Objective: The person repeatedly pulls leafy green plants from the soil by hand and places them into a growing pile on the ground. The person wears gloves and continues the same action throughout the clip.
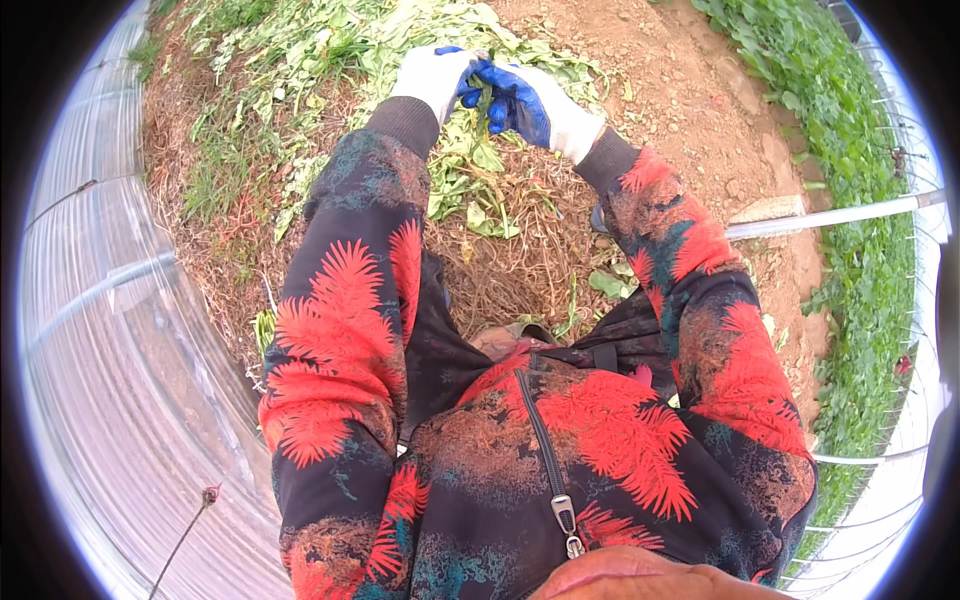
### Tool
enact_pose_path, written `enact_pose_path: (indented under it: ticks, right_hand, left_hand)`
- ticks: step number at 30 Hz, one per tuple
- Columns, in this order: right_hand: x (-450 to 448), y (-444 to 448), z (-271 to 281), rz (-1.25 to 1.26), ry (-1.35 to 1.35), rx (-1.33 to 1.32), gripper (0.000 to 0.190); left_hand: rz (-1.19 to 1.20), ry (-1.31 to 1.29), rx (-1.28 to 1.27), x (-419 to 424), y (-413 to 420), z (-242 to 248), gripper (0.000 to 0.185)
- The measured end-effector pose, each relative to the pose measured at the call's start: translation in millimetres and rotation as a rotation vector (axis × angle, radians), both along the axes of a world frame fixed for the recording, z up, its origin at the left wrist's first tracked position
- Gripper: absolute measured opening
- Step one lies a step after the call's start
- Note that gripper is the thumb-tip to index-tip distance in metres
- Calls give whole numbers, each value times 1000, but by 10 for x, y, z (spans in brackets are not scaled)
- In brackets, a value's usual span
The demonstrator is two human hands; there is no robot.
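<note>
My left hand point(435, 81) and my right hand point(529, 106) meet at the top centre, both in white work gloves with blue coated palms and fingers. Between the gloved fingers is a green plant stem point(483, 99), pinched where the two hands come together. Fingers partly hide the stem, and its exact extent is unclear. Just below and behind the hands lie cut green leaves and stems point(487, 157), limp and pale, on dry brown straw-like plant matter point(510, 277).
Wilted leafy cuttings point(322, 45) spread across the ground beyond. Bare brown soil point(660, 82) runs along the right, bordered by dense green plants point(855, 150). Clear plastic sheeting point(112, 315) curves down the left. A pale pipe point(840, 216) juts in from the right.
</note>
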State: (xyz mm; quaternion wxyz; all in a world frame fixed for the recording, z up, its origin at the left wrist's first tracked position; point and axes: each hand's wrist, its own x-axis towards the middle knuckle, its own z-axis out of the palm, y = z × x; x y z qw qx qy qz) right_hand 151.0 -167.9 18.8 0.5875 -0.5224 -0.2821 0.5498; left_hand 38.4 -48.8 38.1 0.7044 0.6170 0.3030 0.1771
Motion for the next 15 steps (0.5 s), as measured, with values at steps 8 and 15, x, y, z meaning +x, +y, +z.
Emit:
enact_pose_path:
  ticks: [8,15]
  right_hand:
    - [201,28,-176,-206,88,-138,29]
    - [172,200,-276,-566,455,331,41]
  left_hand:
    - [380,-252,-39,31,34,109,18]
    - [245,1,-225,-40,138,-32,30]
